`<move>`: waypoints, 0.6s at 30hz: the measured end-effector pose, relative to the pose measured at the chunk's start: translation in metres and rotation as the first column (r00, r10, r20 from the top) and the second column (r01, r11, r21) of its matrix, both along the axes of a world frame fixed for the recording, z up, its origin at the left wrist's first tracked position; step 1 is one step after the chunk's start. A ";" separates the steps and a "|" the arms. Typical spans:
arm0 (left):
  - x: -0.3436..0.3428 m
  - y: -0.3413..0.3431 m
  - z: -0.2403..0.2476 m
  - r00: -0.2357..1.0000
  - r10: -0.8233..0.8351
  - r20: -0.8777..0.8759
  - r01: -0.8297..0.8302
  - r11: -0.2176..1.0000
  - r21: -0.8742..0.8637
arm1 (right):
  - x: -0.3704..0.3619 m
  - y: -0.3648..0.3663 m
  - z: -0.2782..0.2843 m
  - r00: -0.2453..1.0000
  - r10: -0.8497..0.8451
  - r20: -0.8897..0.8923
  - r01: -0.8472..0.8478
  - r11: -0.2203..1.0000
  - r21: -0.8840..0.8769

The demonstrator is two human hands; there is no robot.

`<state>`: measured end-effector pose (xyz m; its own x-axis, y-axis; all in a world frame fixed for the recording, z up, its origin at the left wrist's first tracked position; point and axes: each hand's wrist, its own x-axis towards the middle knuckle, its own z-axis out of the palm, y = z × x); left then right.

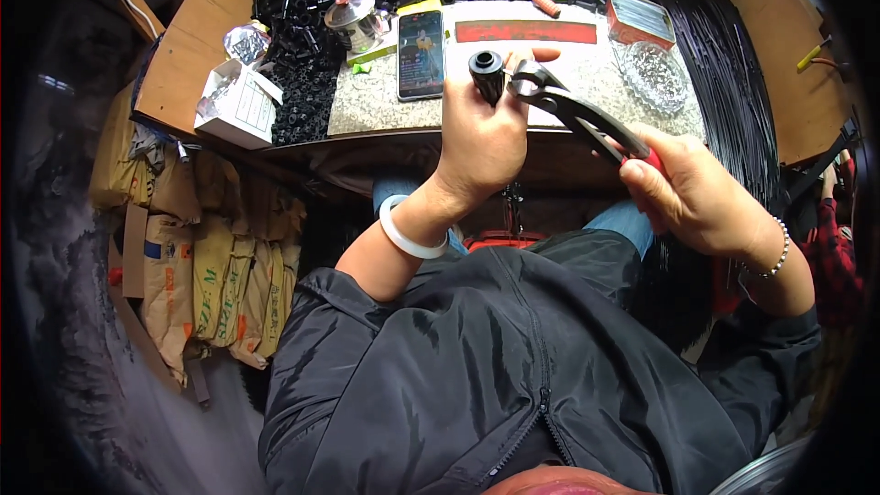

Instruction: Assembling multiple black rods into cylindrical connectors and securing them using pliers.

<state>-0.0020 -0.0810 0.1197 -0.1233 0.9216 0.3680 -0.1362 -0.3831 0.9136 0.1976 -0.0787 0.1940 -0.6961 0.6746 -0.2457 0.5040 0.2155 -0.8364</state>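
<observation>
My left hand (478,145) is closed around a black tubular part (487,64), its round, hollow end facing up. A pair of end-cutting pincers (591,117) with red handle grips sits in my right hand (701,191), fingers wrapped around the handles. The pincers' jaws are right beside the tubular part, near my left fingers; whether they touch or bite on anything cannot be told. Both hands are above the front edge of a pale speckled board (367,112). Just left of my left hand, a phone (421,57) with a lit screen stands on the board.
Loose black parts (298,64) are heaped along the back and left; long black rods (733,82) lie at right. A glass dish (654,79), a tin (639,18), a screwdriver (544,4) and a white box (236,108) surround the board. Sacks (215,261) stand lower left; another person's plaid sleeve (832,252), far right.
</observation>
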 end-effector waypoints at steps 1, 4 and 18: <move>-0.001 0.000 -0.001 0.997 0.038 -0.072 -0.038 0.999 0.007 | 0.003 0.001 0.001 0.999 0.035 0.033 -0.039 0.991 0.129; -0.002 -0.003 0.004 0.983 0.076 -0.165 -0.074 0.997 0.019 | 0.004 0.001 0.010 0.998 0.031 0.063 -0.047 0.963 0.264; -0.007 -0.009 -0.012 0.940 -0.321 -0.115 0.308 0.944 -0.119 | 0.033 0.065 -0.152 0.860 -0.432 0.272 0.128 0.698 0.704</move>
